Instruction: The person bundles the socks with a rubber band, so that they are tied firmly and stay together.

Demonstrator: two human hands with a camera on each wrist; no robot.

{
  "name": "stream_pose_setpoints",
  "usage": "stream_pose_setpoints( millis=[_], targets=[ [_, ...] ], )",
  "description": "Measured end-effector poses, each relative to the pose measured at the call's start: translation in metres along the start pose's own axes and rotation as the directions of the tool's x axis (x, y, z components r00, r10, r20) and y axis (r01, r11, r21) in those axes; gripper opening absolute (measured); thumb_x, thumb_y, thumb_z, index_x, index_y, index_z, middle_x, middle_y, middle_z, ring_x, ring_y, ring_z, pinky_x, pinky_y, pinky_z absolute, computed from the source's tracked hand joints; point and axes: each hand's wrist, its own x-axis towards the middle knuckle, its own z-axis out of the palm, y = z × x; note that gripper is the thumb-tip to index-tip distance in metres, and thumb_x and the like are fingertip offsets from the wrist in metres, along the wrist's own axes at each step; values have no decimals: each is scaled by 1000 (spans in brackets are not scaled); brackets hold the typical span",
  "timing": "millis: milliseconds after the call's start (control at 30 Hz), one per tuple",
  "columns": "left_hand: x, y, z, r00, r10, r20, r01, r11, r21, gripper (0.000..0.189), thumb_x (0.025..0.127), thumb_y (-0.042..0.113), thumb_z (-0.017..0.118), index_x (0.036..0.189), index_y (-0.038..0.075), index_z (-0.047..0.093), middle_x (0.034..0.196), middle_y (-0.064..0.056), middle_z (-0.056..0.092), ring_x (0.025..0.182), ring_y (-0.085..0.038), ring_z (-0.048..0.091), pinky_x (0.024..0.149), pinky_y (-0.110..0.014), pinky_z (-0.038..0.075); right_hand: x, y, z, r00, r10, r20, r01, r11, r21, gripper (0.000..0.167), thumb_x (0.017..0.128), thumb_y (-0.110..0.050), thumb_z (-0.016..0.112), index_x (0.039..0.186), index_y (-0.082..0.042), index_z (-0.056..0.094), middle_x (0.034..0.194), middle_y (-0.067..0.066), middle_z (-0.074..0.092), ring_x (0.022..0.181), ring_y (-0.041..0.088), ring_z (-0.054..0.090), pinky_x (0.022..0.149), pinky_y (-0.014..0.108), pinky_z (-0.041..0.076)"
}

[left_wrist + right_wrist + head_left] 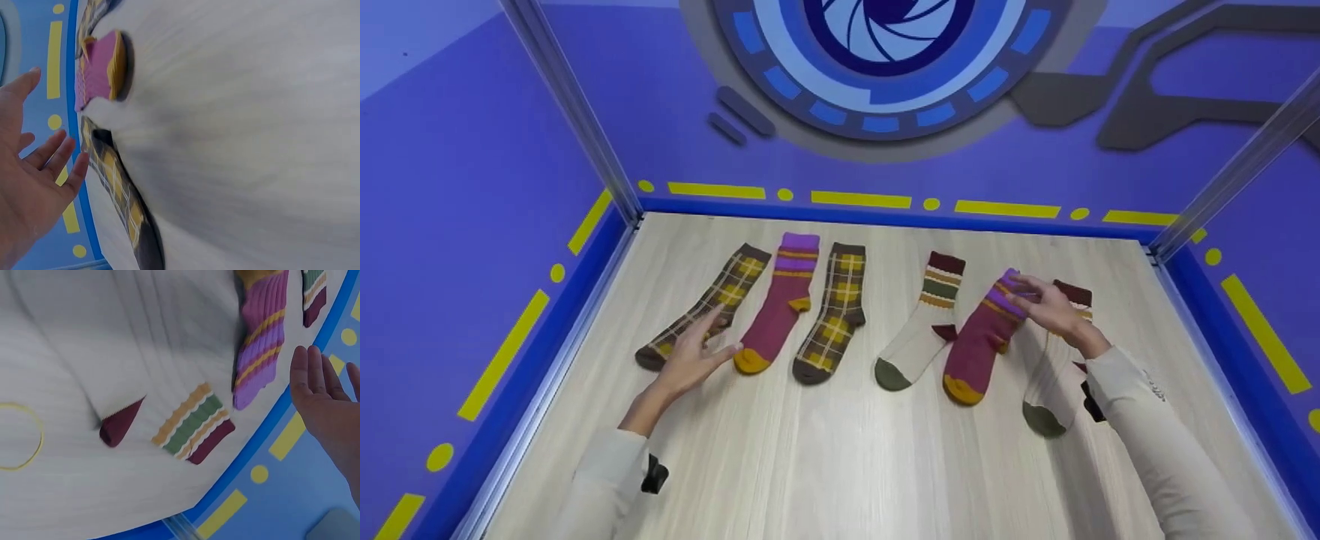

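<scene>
My left hand [690,358] hovers with spread fingers over the leftmost brown-and-yellow plaid sock [746,268], partly hiding it. Beside its thumb lies a maroon sock [772,322] with a purple cuff and mustard toe. A second plaid sock [838,300] lies just right of that. On the right side, my right hand [1050,306] is at the purple cuff of another maroon sock [979,352]; in the right wrist view its fingers [318,377] are extended, holding nothing. A cream sock [919,330] with striped cuff lies left of it, and another cream sock [1046,382] is partly under the right forearm.
The socks lie in a row on a pale wood-grain table [810,457]. Blue printed panels [877,169] with yellow dashes wall it at the back and both sides. Metal posts [577,105] stand at the back corners.
</scene>
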Motion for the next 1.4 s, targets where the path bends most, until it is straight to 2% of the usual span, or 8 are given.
stream_pose_setpoints(
  millis=[200,333,433,633,900,1033,1167,1400],
  targets=[
    [-5,10,18,998,54,20,-53,997,-47,77,93,25,76,156,3,38,133,-25,60,113,-38,62,88,-43,54,14,-4,18,999,-46,1,46,997,57,53,105,-16,56,150,8,41,145,34,50,127,42,57,95,33,54],
    [-11,14,30,994,104,37,-100,990,-96,70,94,18,75,153,-1,42,125,-25,64,96,-29,66,78,-28,53,24,-7,33,999,-49,15,48,995,88,50,104,-12,56,148,9,44,137,35,56,109,21,65,85,23,55],
    [-15,16,41,988,146,44,-139,982,-129,63,95,16,72,151,1,46,122,-24,66,91,-22,66,77,-27,53,32,-13,47,998,-49,41,43,989,141,49,105,-11,54,148,10,43,135,36,55,104,15,64,87,25,56],
    [-22,25,67,983,180,27,-173,971,-163,55,96,12,70,147,0,51,116,-22,68,90,-21,67,78,-27,54,50,-27,84,990,-69,126,34,964,262,51,106,-13,52,150,9,39,137,37,55,115,40,63,96,47,56],
    [-26,29,98,989,142,-35,-145,983,-112,52,92,4,71,141,-6,55,108,-20,71,80,-15,65,76,-31,56,89,-45,130,990,-98,105,59,944,325,47,103,-7,55,144,13,46,125,39,62,101,34,70,87,43,60],
    [-24,29,102,993,111,-47,-116,988,-105,52,91,4,72,139,-6,55,105,-22,70,79,-17,65,73,-31,55,99,-59,150,987,-106,122,64,949,309,43,104,-5,53,143,11,48,128,36,62,110,43,66,93,50,57],
    [-22,30,104,996,69,-53,-75,991,-115,52,90,3,71,138,-8,55,103,-22,71,76,-18,66,71,-27,54,107,-72,169,982,-117,148,70,954,291,42,105,-6,52,143,9,49,131,33,61,114,44,65,95,48,57],
    [-16,34,111,998,-31,-59,25,994,-106,55,89,7,70,139,-9,54,97,-16,70,72,-12,61,67,-23,49,118,-86,194,978,-153,143,119,968,223,44,101,-5,60,142,9,53,126,30,63,112,41,67,82,37,60]
  ],
)
